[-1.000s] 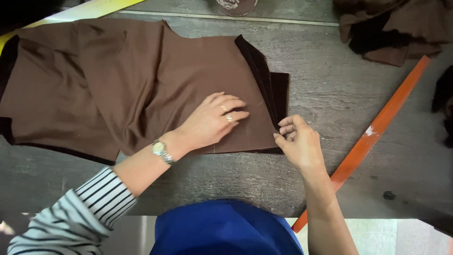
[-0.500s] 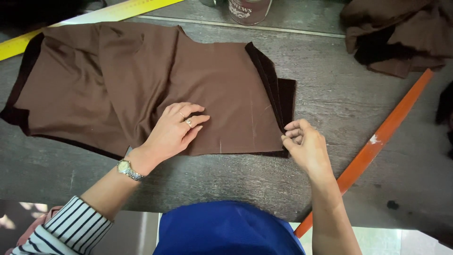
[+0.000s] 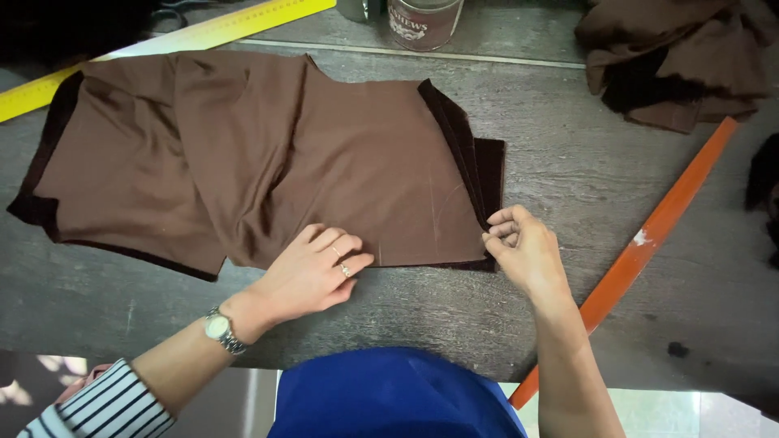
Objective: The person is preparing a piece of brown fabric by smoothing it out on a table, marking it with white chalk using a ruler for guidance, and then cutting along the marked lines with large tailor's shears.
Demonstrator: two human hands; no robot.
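Note:
A brown fabric piece [image 3: 268,154] with darker velvet-like edges lies spread on a grey wooden table [image 3: 568,162]. My left hand [image 3: 312,272], with a ring and a wristwatch, presses flat on the cloth's near edge, fingers together. At the cloth's near right corner, my right hand [image 3: 523,247] pinches the dark edge between thumb and fingertips. A faint chalk line runs across the fabric between the two hands.
A long orange ruler [image 3: 649,235] lies diagonally at the right. A yellow ruler [image 3: 187,36] lies along the far left. A jar [image 3: 422,20] stands at the far edge. More brown cloth [image 3: 682,57] is heaped at the far right. Blue cloth [image 3: 389,397] fills the bottom centre.
My left hand has slid left and toward me along the cloth's near edge. My right hand stays pinching the right corner. The view has shifted slightly.

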